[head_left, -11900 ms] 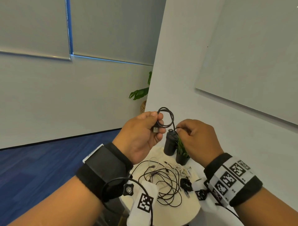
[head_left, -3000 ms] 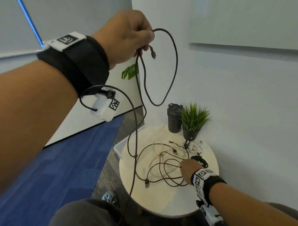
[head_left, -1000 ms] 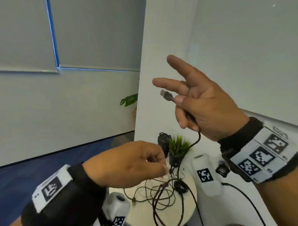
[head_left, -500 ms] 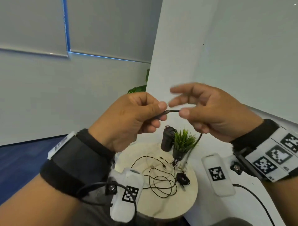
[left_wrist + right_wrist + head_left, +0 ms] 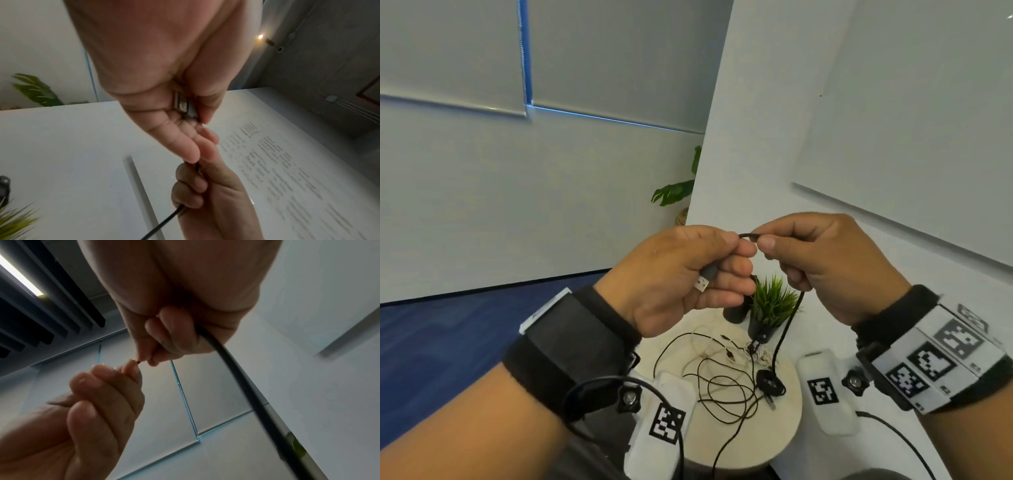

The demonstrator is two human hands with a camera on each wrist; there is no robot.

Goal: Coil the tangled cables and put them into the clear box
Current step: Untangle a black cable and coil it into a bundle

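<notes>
My left hand [image 5: 681, 274] pinches the black cable [image 5: 784, 329] right behind its plug end: the silver USB plug [image 5: 702, 283] pokes out below my thumb, and in the left wrist view it sits tucked between thumb and curled fingers. My right hand [image 5: 825, 263] pinches the same cable just beside that grip, thumb against forefinger, with only a very short stretch of cord bridging the two hands. From my right hand the cable drops almost straight down, its long axis running from my fist toward the round surface [image 5: 787, 428] below, where its far end lies among the loose tangle of cables [image 5: 722, 383] and a small wound black bundle [image 5: 770, 382].

So the free length lies below and a little ahead of my right hand, not between the hands. I judge that the first loop has to be drawn up by the right hand, since it is the one on the hanging run, while the left hand keeps the plug end fixed as the anchor of the coil. The small potted plant [image 5: 770, 308] stands close to where the cable falls; a careless pull could drag the cord across it. The clear box is not in view from any camera, so I cannot tell which way it lies.
</notes>
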